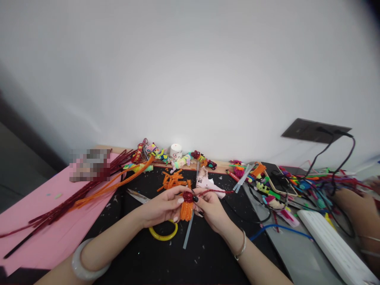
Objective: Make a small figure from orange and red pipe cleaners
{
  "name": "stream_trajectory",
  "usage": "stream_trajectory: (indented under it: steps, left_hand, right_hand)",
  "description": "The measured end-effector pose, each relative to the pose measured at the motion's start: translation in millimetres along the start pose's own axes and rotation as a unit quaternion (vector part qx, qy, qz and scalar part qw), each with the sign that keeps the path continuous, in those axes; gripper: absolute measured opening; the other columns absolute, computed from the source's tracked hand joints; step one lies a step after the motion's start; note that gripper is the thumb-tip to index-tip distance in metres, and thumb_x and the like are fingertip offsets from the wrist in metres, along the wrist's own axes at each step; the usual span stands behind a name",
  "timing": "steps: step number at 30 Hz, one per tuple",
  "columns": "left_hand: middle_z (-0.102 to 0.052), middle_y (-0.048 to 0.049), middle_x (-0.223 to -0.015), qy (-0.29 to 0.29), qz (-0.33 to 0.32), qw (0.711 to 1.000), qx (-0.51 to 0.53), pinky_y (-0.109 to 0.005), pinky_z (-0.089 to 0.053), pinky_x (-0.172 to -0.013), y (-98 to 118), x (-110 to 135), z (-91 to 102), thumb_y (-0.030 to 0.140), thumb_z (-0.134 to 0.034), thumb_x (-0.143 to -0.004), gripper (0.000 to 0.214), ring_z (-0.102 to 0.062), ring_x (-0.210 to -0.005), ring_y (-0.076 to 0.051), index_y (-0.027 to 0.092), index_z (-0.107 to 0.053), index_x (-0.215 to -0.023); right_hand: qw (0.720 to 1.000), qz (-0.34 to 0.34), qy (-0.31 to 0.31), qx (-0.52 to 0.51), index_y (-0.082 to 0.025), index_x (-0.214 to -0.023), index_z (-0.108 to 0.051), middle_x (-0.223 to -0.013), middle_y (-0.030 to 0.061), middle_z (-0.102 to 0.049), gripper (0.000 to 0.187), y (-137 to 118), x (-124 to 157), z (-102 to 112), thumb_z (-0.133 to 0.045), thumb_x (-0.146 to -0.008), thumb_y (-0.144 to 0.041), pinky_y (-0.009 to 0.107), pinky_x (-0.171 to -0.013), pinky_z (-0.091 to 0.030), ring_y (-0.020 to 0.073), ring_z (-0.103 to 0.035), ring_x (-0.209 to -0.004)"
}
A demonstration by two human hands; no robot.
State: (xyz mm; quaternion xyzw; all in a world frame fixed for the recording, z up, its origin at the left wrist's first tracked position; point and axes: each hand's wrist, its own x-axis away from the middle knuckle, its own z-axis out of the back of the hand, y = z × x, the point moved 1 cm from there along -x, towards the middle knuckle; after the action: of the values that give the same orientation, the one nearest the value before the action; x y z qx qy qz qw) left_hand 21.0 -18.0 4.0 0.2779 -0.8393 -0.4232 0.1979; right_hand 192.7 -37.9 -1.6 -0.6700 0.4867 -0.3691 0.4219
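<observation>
Between my hands is a small pipe-cleaner figure (187,209), dark red on top with a bundle of orange stems hanging below. My left hand (163,206) pinches its left side with thumb and fingers. On the other side my right hand (209,206) is closed at the red part, where a long dark red stem (218,192) runs out to the right. Scissors with a yellow handle (163,237) lie under my left hand, partly hidden. A translucent glue stick (188,233) lies just below the figure. Behind the hands are cut orange pieces (172,180) and a pale pink glue gun (208,184).
Long red and orange stems (89,194) cross a pink board (35,213) at left. A paper cup (176,151) and several fuzzy figures line the wall. At right are a phone (280,180), cables, a white power strip (335,245) and another person's hand (353,202).
</observation>
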Motion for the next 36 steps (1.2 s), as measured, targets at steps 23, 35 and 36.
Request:
stream_trajectory:
  steps: [23,35,36]
  left_hand:
    - [-0.062,0.0026,-0.069,0.064,0.011,0.998,-0.004,-0.015,-0.041,-0.039,-3.1,-1.7,3.3,0.033,-0.057,-0.086,0.036,-0.056,-0.039,-0.006,0.026,-0.047,-0.120]
    - [-0.068,-0.0031,-0.069,0.085,0.022,0.996,-0.001,-0.024,-0.051,-0.049,0.8,-3.3,4.1,0.030,-0.056,-0.083,0.036,-0.067,-0.050,-0.017,0.020,-0.049,-0.116]
    - [-0.066,-0.0018,-0.064,0.095,0.018,0.995,-0.016,-0.022,-0.050,-0.048,0.2,-3.3,3.2,0.031,-0.057,-0.083,0.035,-0.066,-0.049,-0.016,0.020,-0.049,-0.115]
  right_hand:
    - [0.998,0.046,0.036,0.028,-0.016,-0.075,-0.061,-0.045,-0.0081,-0.044,0.024,6.1,-4.6,2.5,-0.071,-0.074,-0.038,0.019,-0.038,-0.025,0.0054,-0.032,-0.039]
    - [0.989,0.043,0.083,0.115,-0.016,-0.079,-0.062,-0.044,-0.0080,-0.045,0.029,2.6,-3.4,1.7,-0.069,-0.073,-0.043,0.020,-0.040,-0.025,0.0065,-0.035,-0.039]
    - [0.988,0.044,0.084,0.122,-0.016,-0.079,-0.062,-0.044,-0.0078,-0.046,0.029,2.2,-3.2,1.3,-0.069,-0.073,-0.043,0.021,-0.040,-0.025,0.0067,-0.035,-0.039]
